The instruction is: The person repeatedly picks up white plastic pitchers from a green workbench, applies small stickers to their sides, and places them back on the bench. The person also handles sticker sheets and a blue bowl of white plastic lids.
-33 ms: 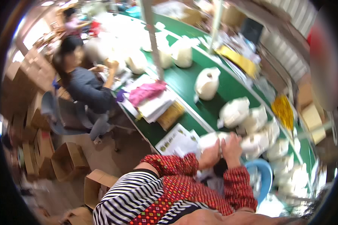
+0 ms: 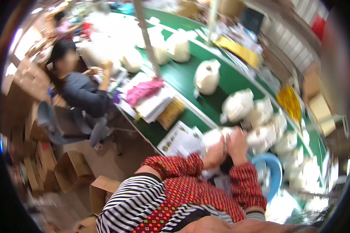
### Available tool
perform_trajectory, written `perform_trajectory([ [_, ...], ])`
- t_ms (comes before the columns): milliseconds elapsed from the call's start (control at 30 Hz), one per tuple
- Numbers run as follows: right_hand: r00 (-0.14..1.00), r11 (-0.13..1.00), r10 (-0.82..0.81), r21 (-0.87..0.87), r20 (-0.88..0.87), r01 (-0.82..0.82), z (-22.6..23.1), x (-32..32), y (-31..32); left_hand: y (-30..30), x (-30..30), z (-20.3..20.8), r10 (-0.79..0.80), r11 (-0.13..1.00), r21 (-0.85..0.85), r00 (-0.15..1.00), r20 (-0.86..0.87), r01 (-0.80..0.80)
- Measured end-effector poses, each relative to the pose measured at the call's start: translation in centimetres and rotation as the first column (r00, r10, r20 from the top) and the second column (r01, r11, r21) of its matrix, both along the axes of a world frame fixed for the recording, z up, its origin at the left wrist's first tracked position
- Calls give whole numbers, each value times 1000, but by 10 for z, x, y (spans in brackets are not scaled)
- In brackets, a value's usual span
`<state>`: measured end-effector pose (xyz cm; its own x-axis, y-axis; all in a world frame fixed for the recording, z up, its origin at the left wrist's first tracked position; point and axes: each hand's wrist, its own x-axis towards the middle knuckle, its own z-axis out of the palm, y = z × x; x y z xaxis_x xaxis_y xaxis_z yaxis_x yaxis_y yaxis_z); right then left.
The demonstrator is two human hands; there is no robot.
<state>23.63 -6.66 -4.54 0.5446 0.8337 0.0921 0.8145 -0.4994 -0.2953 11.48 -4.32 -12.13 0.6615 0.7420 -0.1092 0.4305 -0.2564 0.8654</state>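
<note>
A cream-white rounded item point(image 2: 212, 136) lies at the near edge of the green table, partly hidden by my hands. My left hand point(image 2: 215, 154) is closed at its near side, and my right hand point(image 2: 237, 144) is close beside it with fingers bent over the item's right part. The fingertips meet near the item's edge; blur hides any small thing between them. Several similar cream-white items point(image 2: 261, 138) sit in a cluster just right of my hands. One more point(image 2: 207, 77) stands upright farther up the table.
White printed sheets point(image 2: 181, 138) lie left of my hands. Beyond them are a paper stack with a pink cloth point(image 2: 144, 91). A blue basin point(image 2: 275, 176) stands close by my right forearm. At the left, a co-worker point(image 2: 81, 87) sits handling a white item. Cardboard boxes point(image 2: 72, 171) stand on the floor.
The whole scene has shifted slightly up and left in the picture. Both my hands stay together on the cream-white item, with only small finger movement.
</note>
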Motion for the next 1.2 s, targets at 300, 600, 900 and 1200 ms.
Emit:
perform_trajectory([
  [300, 978, 979, 201, 1, 63, -202, -1, 27, -6, 6, -63, -11, -229, 970, -11, 923, 309, 244],
  [600, 927, 939, 312, 78, 210, -334, -17, 28, 6, 60, -169, -60, -370, 826, 376, 907, -199, 420],
  [900, 866, 864, 477, 260, -151, -430, -1, -51, -42, 69, -171, -90, -369, 795, 426, 902, -226, 432],
  [1200, 670, 940, 258, 21, -696, -340, -5, -84, -65, 44, -151, 33, -400, 726, 648, 908, 126, 230],
])
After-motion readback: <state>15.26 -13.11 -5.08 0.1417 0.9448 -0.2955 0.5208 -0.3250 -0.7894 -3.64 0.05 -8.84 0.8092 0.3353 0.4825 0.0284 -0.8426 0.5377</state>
